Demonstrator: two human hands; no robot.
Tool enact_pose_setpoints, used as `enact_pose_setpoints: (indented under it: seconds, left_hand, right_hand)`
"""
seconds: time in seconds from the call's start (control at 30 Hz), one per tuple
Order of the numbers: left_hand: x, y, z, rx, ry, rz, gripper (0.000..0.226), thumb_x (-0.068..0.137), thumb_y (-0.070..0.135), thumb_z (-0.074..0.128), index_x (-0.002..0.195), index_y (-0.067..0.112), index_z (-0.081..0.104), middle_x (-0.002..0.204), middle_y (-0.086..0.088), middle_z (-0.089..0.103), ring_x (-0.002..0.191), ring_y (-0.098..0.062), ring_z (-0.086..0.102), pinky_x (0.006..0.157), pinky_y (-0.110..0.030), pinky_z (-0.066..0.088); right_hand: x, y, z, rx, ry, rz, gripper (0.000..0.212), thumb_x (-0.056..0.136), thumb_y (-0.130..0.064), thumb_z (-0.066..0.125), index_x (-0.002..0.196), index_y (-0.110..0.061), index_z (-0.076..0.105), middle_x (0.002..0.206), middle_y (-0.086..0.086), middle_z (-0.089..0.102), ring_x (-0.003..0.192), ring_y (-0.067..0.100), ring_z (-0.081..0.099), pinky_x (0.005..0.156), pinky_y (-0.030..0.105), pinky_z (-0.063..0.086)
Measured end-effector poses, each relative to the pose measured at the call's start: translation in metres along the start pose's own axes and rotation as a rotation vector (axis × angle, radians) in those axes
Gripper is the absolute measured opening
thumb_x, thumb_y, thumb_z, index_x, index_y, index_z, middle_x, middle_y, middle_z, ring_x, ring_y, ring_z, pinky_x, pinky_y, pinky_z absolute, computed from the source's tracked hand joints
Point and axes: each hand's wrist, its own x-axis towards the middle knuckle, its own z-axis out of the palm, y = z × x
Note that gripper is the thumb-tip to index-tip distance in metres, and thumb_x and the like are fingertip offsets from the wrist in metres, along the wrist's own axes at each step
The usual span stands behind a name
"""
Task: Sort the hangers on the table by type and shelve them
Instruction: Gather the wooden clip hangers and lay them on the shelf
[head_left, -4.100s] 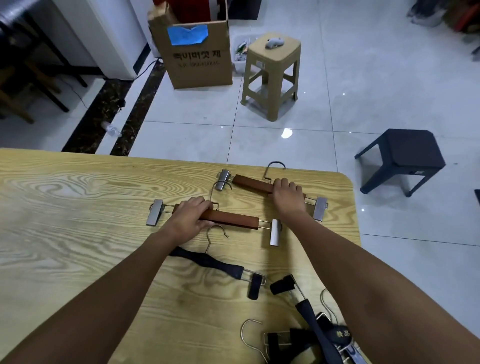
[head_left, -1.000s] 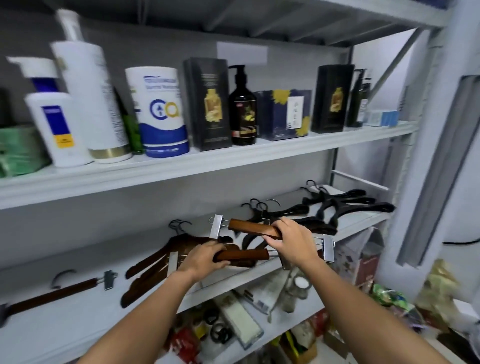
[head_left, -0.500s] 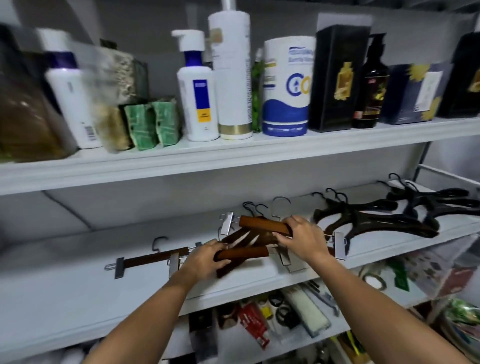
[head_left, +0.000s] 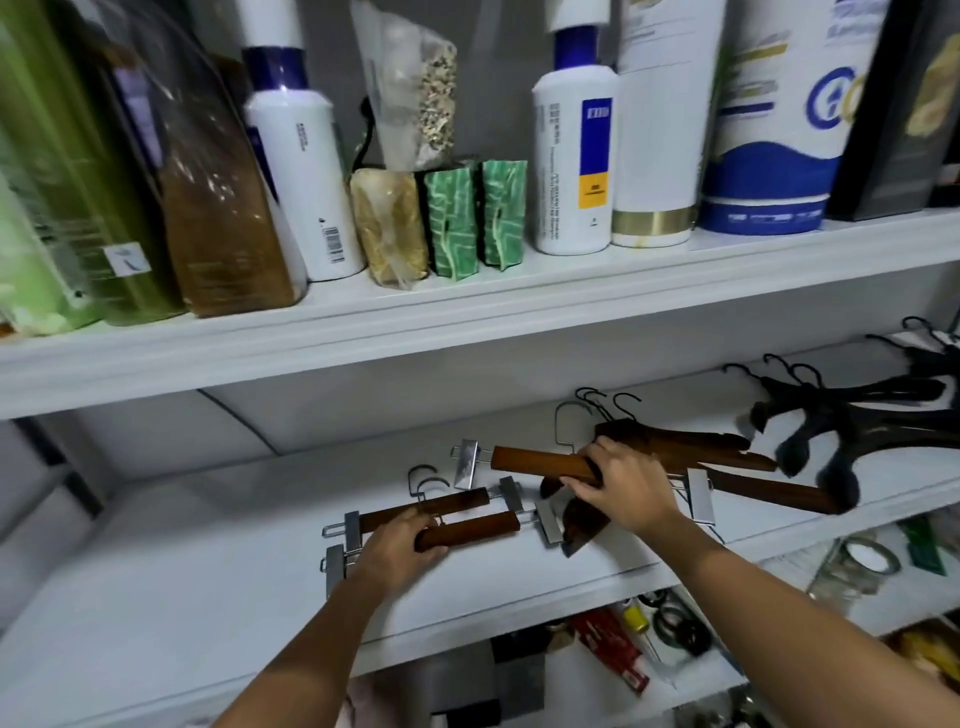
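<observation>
Left hand (head_left: 400, 540) closed around the front wooden clip hanger (head_left: 470, 527), low over the middle shelf (head_left: 208, 561), near its front edge. Just behind it, touching or nearly so, a second wooden clip hanger (head_left: 426, 506) lying flat on the shelf, hook pointing back. Right hand (head_left: 621, 486) gripping a third wooden clip hanger (head_left: 540, 461) by the right part of its bar, raised and tilted above the others, its right clip (head_left: 700, 493) hanging past the wrist.

Risks, judged from this: steel clips and wire hooks snagging one another if the raised hanger comes down across the two below; a hook catching among the brown wooden coat hangers (head_left: 691, 447) directly behind the right hand, mixing the types; the front hanger sliding off the shelf lip if let go too close to the edge. Further right, well clear, a pile of black coat hangers (head_left: 857, 421). Above, bottles and packets on the upper shelf (head_left: 467, 322), unlikely to be disturbed.
</observation>
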Motion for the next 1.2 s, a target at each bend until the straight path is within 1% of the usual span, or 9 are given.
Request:
enact_pose_setpoints:
  seconds: [0.1, 0.2, 0.47, 0.63, 0.8, 0.9, 1.0, 1.07, 1.2]
  left_hand:
    - [-0.001, -0.008, 0.006, -0.051, -0.012, -0.027, 0.043, 0.085, 0.048, 0.059, 0.123, 0.028, 0.055, 0.109, 0.013, 0.052, 0.096, -0.005, 0.053, 0.084, -0.020, 0.046]
    - [0.004, -0.010, 0.010, -0.090, -0.021, -0.041, 0.043, 0.086, 0.044, 0.060, 0.125, 0.026, 0.054, 0.109, 0.011, 0.051, 0.097, -0.006, 0.053, 0.086, -0.020, 0.046]
    - [0.022, -0.019, 0.016, -0.046, -0.042, -0.080, 0.041, 0.087, 0.039, 0.060, 0.126, 0.028, 0.054, 0.123, 0.002, 0.052, 0.111, -0.015, 0.048, 0.105, -0.035, 0.040]
    - [0.024, -0.025, 0.021, 0.064, -0.011, -0.094, 0.043, 0.089, 0.042, 0.055, 0.129, 0.030, 0.048, 0.122, 0.003, 0.051, 0.114, -0.017, 0.044, 0.102, -0.034, 0.034]
    - [0.018, -0.026, 0.018, -0.046, 0.016, -0.130, 0.049, 0.086, 0.039, 0.061, 0.131, 0.024, 0.047, 0.118, 0.001, 0.052, 0.107, -0.015, 0.046, 0.097, -0.032, 0.040]
    - [0.011, -0.033, 0.004, -0.103, 0.024, -0.100, 0.042, 0.088, 0.030, 0.062, 0.127, 0.021, 0.052, 0.116, 0.000, 0.055, 0.106, -0.015, 0.048, 0.097, -0.031, 0.041]
    - [0.002, -0.046, -0.020, -0.235, 0.117, -0.092, 0.027, 0.088, 0.011, 0.062, 0.114, 0.005, 0.061, 0.110, -0.012, 0.060, 0.106, -0.027, 0.055, 0.097, -0.041, 0.044]
    - [-0.005, -0.055, -0.041, -0.228, 0.188, -0.116, 0.024, 0.090, 0.007, 0.058, 0.113, 0.001, 0.061, 0.114, -0.017, 0.060, 0.110, -0.032, 0.055, 0.098, -0.038, 0.043]
    - [-0.012, -0.065, -0.065, -0.215, 0.278, -0.125, 0.027, 0.092, -0.001, 0.048, 0.114, 0.005, 0.061, 0.118, -0.017, 0.060, 0.110, -0.031, 0.056, 0.089, -0.024, 0.039]
  right_hand:
    - [0.006, -0.012, 0.007, 0.026, -0.026, -0.027, 0.045, 0.088, -0.059, 0.050, 0.111, -0.022, 0.062, 0.101, -0.004, 0.062, 0.089, 0.014, 0.062, 0.071, 0.024, 0.047]
    - [0.011, -0.023, 0.016, 0.037, -0.043, -0.041, 0.044, 0.089, -0.059, 0.048, 0.110, -0.023, 0.061, 0.100, -0.005, 0.061, 0.085, 0.011, 0.061, 0.070, 0.021, 0.045]
    - [0.014, -0.033, 0.045, 0.114, -0.057, -0.064, 0.043, 0.086, -0.059, 0.051, 0.106, -0.023, 0.063, 0.094, -0.006, 0.059, 0.080, 0.010, 0.060, 0.066, 0.018, 0.037]
    - [0.009, -0.037, 0.056, 0.133, -0.094, -0.070, 0.047, 0.085, -0.062, 0.045, 0.107, -0.024, 0.062, 0.097, -0.006, 0.059, 0.084, 0.011, 0.060, 0.072, 0.021, 0.045]
    - [0.007, -0.042, 0.061, 0.169, -0.142, -0.092, 0.062, 0.080, -0.071, 0.027, 0.108, -0.026, 0.060, 0.096, -0.008, 0.057, 0.085, 0.008, 0.056, 0.076, 0.021, 0.045]
    - [0.009, -0.045, 0.064, 0.182, -0.150, -0.117, 0.058, 0.082, -0.068, 0.032, 0.109, -0.024, 0.060, 0.095, -0.007, 0.056, 0.084, 0.009, 0.056, 0.073, 0.021, 0.043]
    - [0.010, -0.056, 0.066, 0.221, -0.154, -0.146, 0.048, 0.085, -0.063, 0.043, 0.108, -0.025, 0.059, 0.093, -0.009, 0.053, 0.080, 0.007, 0.052, 0.077, 0.024, 0.047]
    - [0.008, -0.068, 0.069, 0.241, -0.162, -0.176, 0.046, 0.085, -0.063, 0.045, 0.108, -0.026, 0.059, 0.097, -0.010, 0.053, 0.082, 0.005, 0.050, 0.082, 0.027, 0.050]
    - [0.004, -0.098, 0.082, 0.243, -0.303, -0.253, 0.051, 0.087, -0.063, 0.044, 0.120, -0.025, 0.053, 0.117, -0.004, 0.053, 0.102, 0.012, 0.053, 0.092, 0.028, 0.042]
